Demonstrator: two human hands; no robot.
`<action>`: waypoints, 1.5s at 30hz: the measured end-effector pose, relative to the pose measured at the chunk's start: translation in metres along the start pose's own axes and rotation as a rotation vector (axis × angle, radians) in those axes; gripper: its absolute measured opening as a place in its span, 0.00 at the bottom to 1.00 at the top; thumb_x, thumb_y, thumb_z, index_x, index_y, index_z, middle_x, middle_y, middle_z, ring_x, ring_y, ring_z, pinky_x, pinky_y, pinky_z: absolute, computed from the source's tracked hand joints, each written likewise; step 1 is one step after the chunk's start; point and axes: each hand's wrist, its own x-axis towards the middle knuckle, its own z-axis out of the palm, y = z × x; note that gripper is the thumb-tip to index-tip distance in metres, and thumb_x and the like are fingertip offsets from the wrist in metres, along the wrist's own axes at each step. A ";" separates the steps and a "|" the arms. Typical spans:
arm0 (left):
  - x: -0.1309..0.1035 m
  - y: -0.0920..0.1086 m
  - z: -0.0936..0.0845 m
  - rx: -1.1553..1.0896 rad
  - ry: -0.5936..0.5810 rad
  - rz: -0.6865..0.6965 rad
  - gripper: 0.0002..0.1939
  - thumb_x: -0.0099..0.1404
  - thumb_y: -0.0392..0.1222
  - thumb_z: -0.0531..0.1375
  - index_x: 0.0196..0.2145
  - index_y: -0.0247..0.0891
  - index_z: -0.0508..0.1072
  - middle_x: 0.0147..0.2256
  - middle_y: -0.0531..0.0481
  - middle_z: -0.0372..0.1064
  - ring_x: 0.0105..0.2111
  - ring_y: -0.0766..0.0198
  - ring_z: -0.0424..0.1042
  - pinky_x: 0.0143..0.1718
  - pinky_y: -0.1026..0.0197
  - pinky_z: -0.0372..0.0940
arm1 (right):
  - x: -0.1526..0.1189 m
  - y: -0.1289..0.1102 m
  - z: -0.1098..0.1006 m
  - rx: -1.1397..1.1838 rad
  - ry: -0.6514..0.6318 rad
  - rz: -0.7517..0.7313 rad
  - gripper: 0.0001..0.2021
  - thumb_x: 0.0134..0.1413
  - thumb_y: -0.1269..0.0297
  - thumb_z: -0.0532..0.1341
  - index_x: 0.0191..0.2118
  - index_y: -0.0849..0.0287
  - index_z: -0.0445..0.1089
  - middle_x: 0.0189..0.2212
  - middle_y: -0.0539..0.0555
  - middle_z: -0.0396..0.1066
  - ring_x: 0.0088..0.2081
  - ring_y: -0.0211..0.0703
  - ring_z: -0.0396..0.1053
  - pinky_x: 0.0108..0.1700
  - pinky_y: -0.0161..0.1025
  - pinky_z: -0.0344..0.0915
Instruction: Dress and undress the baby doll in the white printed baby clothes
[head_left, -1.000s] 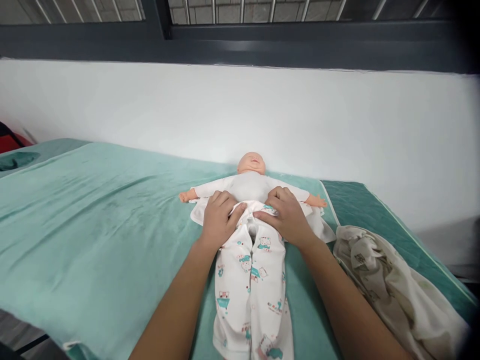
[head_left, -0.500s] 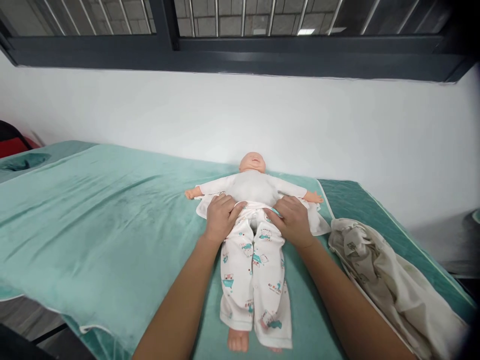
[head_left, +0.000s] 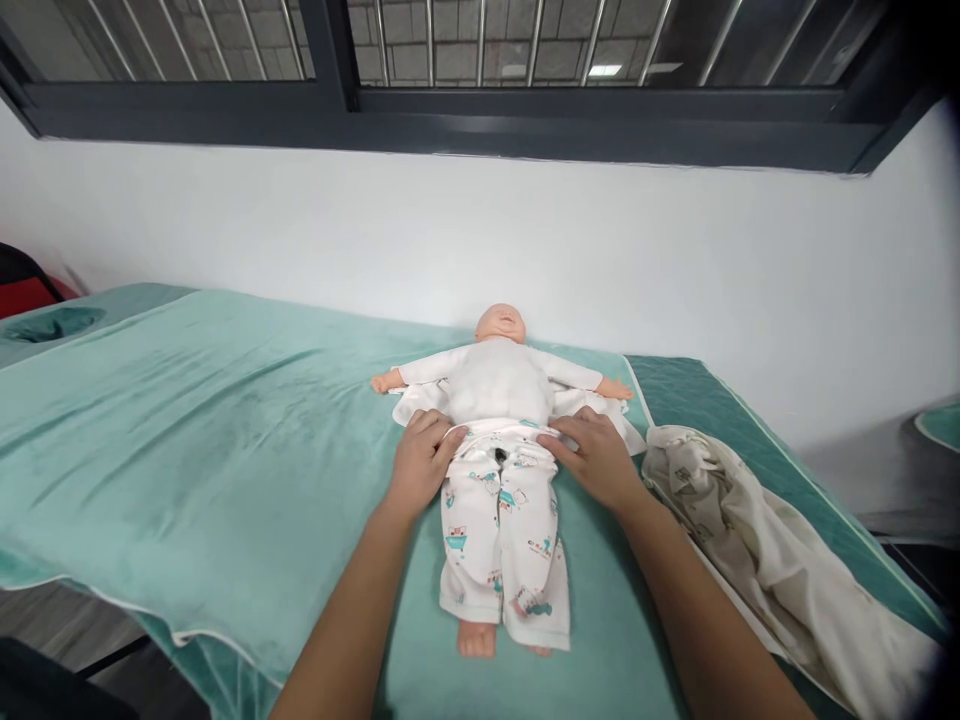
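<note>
head view — both hands (head_left: 422, 461) pinch the printed trousers (head_left: 486, 535) at the waistband (head_left: 504, 427) — doll (head_left: 499, 382) lying face-up.

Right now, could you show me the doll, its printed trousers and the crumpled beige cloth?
Doll (head_left: 499, 385): head view, on its white-covered belly.
Printed trousers (head_left: 529, 525): head view, on one leg's front.
Crumpled beige cloth (head_left: 772, 540): head view, on its folded middle.

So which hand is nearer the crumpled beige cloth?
Right. Right hand: at the right side of the trousers, left of the cloth. Left hand: at their left side, farther away.
</note>
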 end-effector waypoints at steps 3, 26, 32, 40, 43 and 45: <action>-0.005 0.002 -0.007 -0.146 -0.082 -0.062 0.09 0.69 0.41 0.53 0.32 0.39 0.70 0.38 0.48 0.67 0.41 0.60 0.65 0.45 0.57 0.59 | -0.010 0.005 -0.002 0.148 -0.066 0.041 0.17 0.61 0.48 0.59 0.46 0.54 0.72 0.39 0.55 0.74 0.44 0.52 0.64 0.46 0.46 0.58; 0.018 0.005 0.013 0.051 0.058 -0.265 0.10 0.52 0.29 0.54 0.31 0.41 0.65 0.29 0.55 0.65 0.31 0.62 0.63 0.31 0.61 0.55 | -0.012 -0.023 0.010 0.044 0.205 0.144 0.08 0.47 0.70 0.59 0.24 0.54 0.57 0.22 0.49 0.60 0.30 0.45 0.59 0.35 0.41 0.52; 0.024 -0.003 0.025 0.056 0.057 -0.193 0.13 0.52 0.27 0.52 0.34 0.41 0.66 0.34 0.51 0.67 0.36 0.60 0.65 0.36 0.59 0.58 | -0.008 -0.021 0.015 0.175 0.152 0.259 0.02 0.52 0.66 0.57 0.33 0.55 0.65 0.30 0.52 0.68 0.35 0.47 0.63 0.38 0.41 0.56; -0.028 0.021 0.003 -0.031 -0.036 -0.174 0.08 0.56 0.29 0.53 0.31 0.40 0.65 0.35 0.52 0.63 0.37 0.61 0.64 0.38 0.59 0.59 | -0.007 -0.015 0.013 0.461 0.066 0.282 0.03 0.51 0.65 0.57 0.32 0.56 0.67 0.29 0.48 0.68 0.33 0.43 0.64 0.36 0.38 0.58; -0.044 0.028 -0.001 -0.039 -0.061 -0.235 0.07 0.58 0.31 0.54 0.33 0.40 0.67 0.35 0.52 0.64 0.37 0.61 0.64 0.38 0.59 0.60 | -0.008 -0.016 0.012 0.470 0.060 0.276 0.04 0.50 0.66 0.57 0.32 0.56 0.68 0.28 0.48 0.69 0.32 0.43 0.63 0.35 0.38 0.57; -0.048 0.029 -0.001 -0.036 -0.064 -0.256 0.07 0.58 0.32 0.54 0.34 0.40 0.68 0.36 0.52 0.65 0.37 0.61 0.64 0.38 0.59 0.60 | -0.008 -0.018 0.011 0.466 0.061 0.280 0.04 0.50 0.66 0.57 0.32 0.56 0.69 0.28 0.47 0.69 0.31 0.42 0.63 0.34 0.37 0.57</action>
